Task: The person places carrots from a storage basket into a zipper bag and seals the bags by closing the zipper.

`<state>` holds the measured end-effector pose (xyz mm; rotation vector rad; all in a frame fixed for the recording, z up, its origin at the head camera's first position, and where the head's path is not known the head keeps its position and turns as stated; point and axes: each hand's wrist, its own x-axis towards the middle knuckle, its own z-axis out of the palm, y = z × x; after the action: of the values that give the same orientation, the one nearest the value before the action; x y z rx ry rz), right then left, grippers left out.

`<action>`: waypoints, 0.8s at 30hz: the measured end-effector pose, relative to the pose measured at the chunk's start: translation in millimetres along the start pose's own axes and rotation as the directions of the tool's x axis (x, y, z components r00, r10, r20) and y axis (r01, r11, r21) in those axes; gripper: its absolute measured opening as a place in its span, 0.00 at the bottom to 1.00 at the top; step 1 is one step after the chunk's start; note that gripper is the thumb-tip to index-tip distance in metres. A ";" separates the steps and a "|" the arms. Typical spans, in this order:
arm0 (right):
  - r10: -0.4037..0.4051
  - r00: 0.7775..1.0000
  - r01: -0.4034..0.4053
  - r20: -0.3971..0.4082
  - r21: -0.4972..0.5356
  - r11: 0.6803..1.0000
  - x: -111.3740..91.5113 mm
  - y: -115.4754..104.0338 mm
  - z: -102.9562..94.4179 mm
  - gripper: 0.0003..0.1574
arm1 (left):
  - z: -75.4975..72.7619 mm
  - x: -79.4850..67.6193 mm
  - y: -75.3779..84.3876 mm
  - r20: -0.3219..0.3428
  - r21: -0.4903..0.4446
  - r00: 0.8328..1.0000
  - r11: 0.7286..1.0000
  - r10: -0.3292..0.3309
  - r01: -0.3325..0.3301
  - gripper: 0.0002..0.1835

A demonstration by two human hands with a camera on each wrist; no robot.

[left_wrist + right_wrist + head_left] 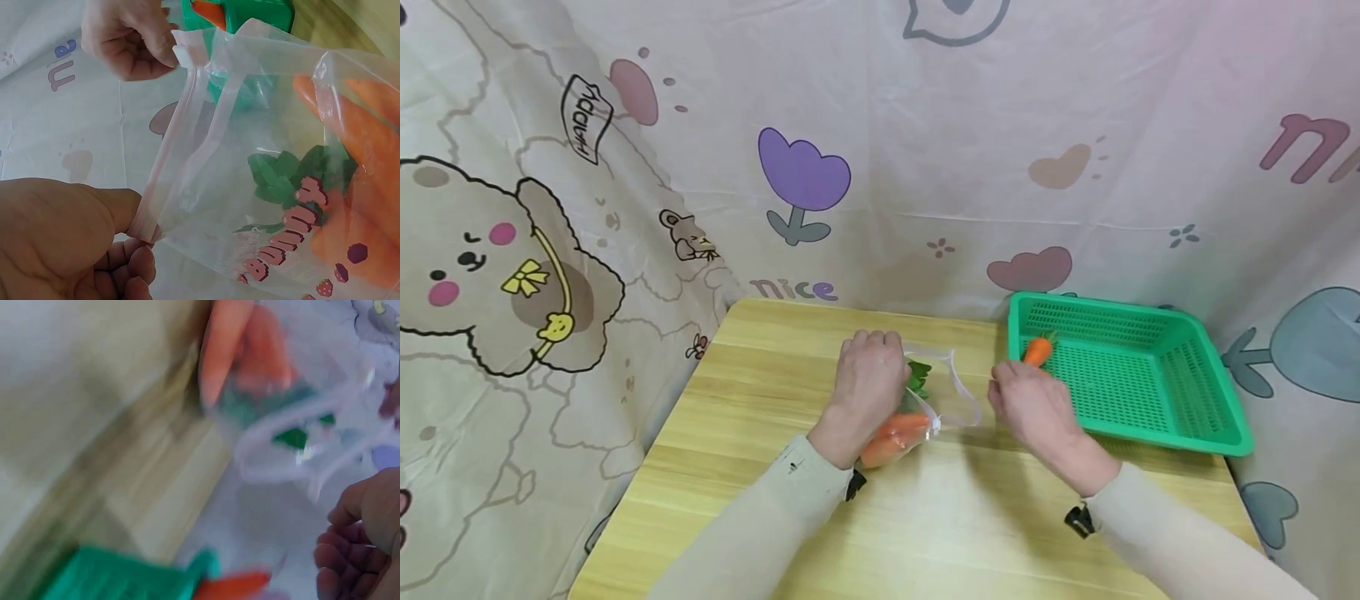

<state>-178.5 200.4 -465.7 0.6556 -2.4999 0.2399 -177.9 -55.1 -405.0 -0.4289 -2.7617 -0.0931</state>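
Note:
A clear zip bag point(953, 398) with a white slider and printed letters stands open-mouthed on the table. Inside it lie orange carrots point(897, 438) with green leaves point(275, 178). My left hand point(868, 383) pinches one end of the bag's zip edge between thumb and fingers, plainest in the left wrist view. Between the bag and the basket is my right hand point(1037, 408), its fingers loosely curled with nothing seen in them. Just beyond that hand, a carrot point(1038, 352) rests in the green basket point(1123, 387) at its left end.
The wooden table point(752, 375) backs onto a printed cloth point(910, 192) hung behind and at the sides. The basket takes up the table's right rear corner. Dark wrist straps point(1079, 522) show below both hands. The right wrist view is blurred.

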 end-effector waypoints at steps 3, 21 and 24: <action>-0.006 0.999 0.005 -0.046 -0.026 1.000 -0.1 29.4 -3.8 0.09 | -0.9 -0.7 -0.4 0.001 -0.003 1.000 1.000 -0.006 0.006 0.10; -0.131 0.937 0.198 0.322 -0.184 0.963 10.6 163.5 -2.7 0.12 | -3.0 0.2 -1.9 0.083 -0.039 0.996 0.999 -0.032 0.036 0.08; -0.157 0.913 0.237 0.378 -0.175 0.956 13.3 171.8 1.8 0.17 | -3.6 0.3 -1.2 0.082 -0.045 0.996 0.998 -0.027 0.031 0.08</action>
<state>-274.8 343.3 -465.9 0.9226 -2.7219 -0.2523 -177.4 -56.6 -401.5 -0.4133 -2.8510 -0.1508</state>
